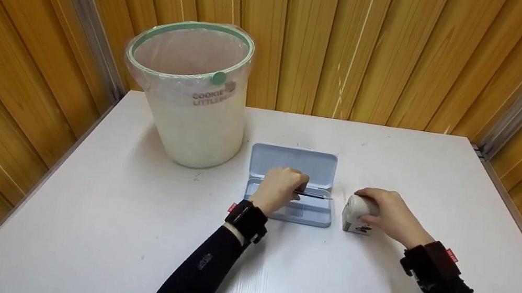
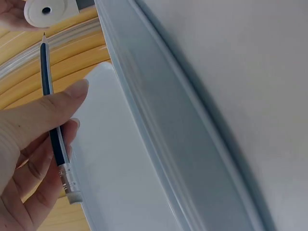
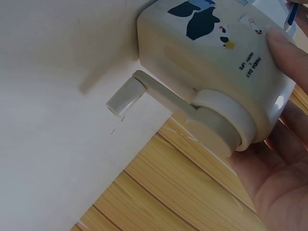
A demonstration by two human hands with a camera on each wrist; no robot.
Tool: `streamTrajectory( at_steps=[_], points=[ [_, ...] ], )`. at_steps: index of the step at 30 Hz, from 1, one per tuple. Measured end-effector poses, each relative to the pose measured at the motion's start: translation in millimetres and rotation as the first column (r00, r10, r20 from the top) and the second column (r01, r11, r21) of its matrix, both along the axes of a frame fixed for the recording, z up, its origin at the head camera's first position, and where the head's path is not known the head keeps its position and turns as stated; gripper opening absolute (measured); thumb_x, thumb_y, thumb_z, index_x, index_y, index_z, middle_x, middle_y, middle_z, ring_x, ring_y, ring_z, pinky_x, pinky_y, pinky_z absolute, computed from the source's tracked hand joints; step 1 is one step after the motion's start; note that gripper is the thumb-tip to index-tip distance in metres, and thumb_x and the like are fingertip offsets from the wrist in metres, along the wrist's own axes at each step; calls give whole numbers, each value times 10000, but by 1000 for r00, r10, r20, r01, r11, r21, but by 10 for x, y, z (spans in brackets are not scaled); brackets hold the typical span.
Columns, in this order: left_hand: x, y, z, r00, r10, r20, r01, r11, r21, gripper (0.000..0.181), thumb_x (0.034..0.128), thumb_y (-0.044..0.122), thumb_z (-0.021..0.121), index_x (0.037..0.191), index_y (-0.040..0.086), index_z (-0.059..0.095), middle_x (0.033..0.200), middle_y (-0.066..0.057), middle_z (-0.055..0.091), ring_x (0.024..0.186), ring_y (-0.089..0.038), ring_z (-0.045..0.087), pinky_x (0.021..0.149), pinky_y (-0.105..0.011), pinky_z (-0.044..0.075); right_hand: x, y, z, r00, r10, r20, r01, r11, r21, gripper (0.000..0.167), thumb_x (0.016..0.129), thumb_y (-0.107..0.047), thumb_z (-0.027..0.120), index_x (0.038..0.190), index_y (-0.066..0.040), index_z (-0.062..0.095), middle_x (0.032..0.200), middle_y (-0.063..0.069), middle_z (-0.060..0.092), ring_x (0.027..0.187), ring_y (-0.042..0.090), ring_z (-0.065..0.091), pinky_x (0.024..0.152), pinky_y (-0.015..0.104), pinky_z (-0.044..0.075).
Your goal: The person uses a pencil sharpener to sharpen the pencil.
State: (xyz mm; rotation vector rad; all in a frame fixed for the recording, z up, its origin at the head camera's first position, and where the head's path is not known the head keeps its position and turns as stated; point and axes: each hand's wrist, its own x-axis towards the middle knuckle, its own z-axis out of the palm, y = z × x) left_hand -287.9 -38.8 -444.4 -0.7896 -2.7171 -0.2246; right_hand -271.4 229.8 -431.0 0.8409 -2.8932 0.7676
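Observation:
My left hand (image 1: pixel 280 190) pinches a dark blue pencil (image 2: pixel 57 144) between thumb and fingers, above an open light blue pencil case (image 1: pixel 293 164). The pencil's sharp tip points right; its eraser end is by my palm. To the right, my right hand (image 1: pixel 393 217) grips a cream hand-crank pencil sharpener (image 1: pixel 357 214) from above, with thumb and fingers on its sides. Panda pictures and a crank handle (image 3: pixel 166 98) show in the right wrist view. In the left wrist view, the sharpener's round hole (image 2: pixel 46 10) faces the pencil tip, with a small gap between them.
A large pale bin (image 1: pixel 200 131) with a green rim and a plastic liner stands at the back left of the white table (image 1: pixel 130 231). Wood-patterned panels (image 1: pixel 330 47) rise behind the table and along both sides.

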Motion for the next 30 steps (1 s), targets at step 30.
streamTrajectory(
  at_steps=[30],
  points=[
    [-43,-427,108,988,-38,152,0,970,243,111,783,155,812,843,95,741,774,-11,733,704,-145,667,656,-278,537,1,-2,24,1000,-2,11,2,1000,-2,467,753,4,796,1190,53,636,1153,231,684,1063,386,634,946,572,496]
  ],
)
